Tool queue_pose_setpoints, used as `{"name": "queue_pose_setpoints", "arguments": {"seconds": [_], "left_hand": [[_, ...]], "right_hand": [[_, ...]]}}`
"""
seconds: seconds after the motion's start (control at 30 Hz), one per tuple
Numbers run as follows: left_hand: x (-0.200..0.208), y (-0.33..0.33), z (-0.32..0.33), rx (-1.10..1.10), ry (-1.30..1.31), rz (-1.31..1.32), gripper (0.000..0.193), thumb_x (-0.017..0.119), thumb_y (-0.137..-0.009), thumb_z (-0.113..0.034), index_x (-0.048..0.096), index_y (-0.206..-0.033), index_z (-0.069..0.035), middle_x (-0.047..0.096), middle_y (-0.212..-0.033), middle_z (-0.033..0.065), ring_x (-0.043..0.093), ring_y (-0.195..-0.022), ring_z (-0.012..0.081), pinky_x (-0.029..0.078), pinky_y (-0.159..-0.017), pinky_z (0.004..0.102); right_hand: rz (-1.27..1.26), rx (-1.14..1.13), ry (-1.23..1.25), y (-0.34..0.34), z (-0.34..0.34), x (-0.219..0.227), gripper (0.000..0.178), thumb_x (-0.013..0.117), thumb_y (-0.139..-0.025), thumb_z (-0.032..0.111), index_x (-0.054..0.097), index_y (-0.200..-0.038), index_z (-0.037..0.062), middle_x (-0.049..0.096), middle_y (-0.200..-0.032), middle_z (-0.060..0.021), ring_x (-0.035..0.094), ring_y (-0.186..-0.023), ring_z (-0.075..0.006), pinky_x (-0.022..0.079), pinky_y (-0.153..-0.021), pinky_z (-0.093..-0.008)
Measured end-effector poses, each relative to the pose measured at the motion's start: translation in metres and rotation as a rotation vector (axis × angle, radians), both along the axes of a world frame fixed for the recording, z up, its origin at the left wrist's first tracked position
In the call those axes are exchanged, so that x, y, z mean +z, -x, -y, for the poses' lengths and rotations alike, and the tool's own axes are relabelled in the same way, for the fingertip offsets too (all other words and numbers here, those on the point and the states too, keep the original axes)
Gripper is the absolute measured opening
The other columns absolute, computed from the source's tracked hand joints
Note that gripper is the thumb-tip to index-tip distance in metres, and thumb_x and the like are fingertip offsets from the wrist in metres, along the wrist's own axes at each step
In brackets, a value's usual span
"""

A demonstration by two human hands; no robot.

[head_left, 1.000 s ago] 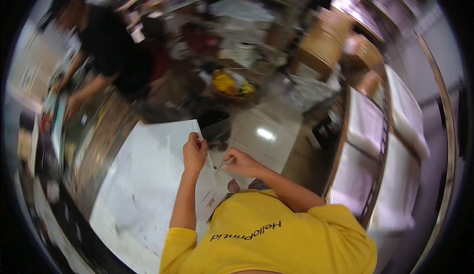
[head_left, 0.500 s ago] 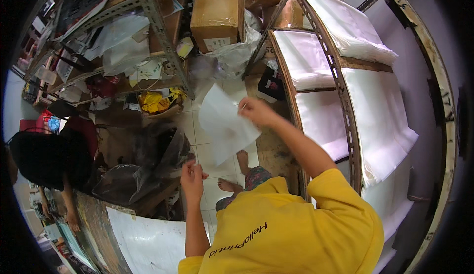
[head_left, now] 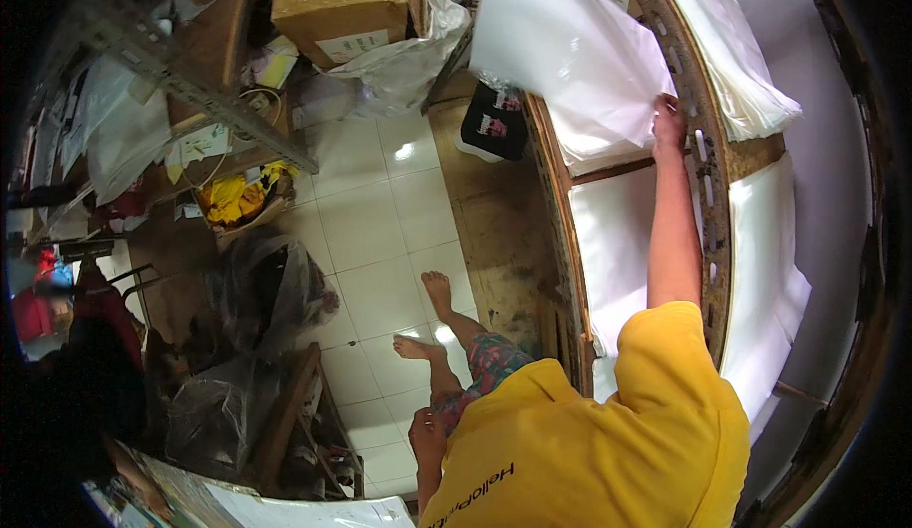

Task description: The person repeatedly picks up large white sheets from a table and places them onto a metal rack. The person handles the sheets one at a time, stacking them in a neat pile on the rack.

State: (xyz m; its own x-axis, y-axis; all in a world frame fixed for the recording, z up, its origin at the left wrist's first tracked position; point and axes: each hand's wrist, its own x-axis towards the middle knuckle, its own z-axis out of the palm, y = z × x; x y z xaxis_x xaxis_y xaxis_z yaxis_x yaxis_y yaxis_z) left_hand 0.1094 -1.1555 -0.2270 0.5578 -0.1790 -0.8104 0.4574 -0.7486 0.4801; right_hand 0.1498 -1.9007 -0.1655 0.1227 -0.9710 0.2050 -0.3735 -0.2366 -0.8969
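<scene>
My right hand (head_left: 669,115) is raised to the shelf rack (head_left: 708,186), fingers clamped on the lower right corner of a large white sheet (head_left: 570,53), which hangs tilted over the upper shelf above a stack of white sheets (head_left: 617,243). My left hand (head_left: 427,430) rests low by my knee; whether its fingers are apart or together, I cannot tell.

Cluttered storeroom-workshop around me: metal racks (head_left: 698,148) stacked with white sheets (head_left: 617,233), cardboard boxes (head_left: 342,0), bagged goods (head_left: 261,290), tiled floor (head_left: 380,243).
</scene>
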Motion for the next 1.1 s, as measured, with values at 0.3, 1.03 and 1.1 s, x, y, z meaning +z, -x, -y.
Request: {"name": "queue_pose_setpoints", "arguments": {"seconds": [0.3, 1.03, 1.1], "left_hand": [[-0.014, -0.028, 0.005, -0.032, -0.047, -0.022, 0.034, 0.057, -0.092, -0.02, 0.058, -0.116, 0.004, 0.069, -0.089, 0.019, 0.071, -0.075, 0.0254, 0.055, -0.067, 0.0356], [-0.012, 0.012, -0.008, 0.002, -0.121, -0.076, 0.031, 0.06, -0.091, -0.019, 0.061, -0.114, 0.001, 0.071, -0.09, 0.018, 0.07, -0.081, 0.028, 0.055, -0.073, 0.0377], [-0.015, 0.019, -0.009, 0.0, -0.117, -0.036, 0.03, 0.06, -0.091, -0.02, 0.061, -0.113, 0.0, 0.07, -0.092, 0.018, 0.07, -0.083, 0.0286, 0.055, -0.073, 0.038]], "right_hand": [[-0.539, -0.548, 0.086, 0.117, 0.106, -0.035, 0.029, 0.06, -0.08, 0.034, 0.071, -0.09, 0.0099, 0.068, -0.081, -0.0077, 0.064, -0.077, -0.0261, 0.049, -0.074, -0.0389], [-0.885, -0.709, 0.162, 0.153, 0.136, -0.054, 0.038, 0.053, -0.084, 0.031, 0.072, -0.102, 0.0042, 0.071, -0.105, -0.0196, 0.067, -0.1, -0.0375, 0.052, -0.088, -0.043], [-0.808, -0.696, 0.121, 0.128, 0.117, -0.058, 0.041, 0.052, -0.085, 0.034, 0.072, -0.102, 0.0024, 0.07, -0.106, -0.0208, 0.066, -0.1, -0.0394, 0.052, -0.088, -0.0444]]}}
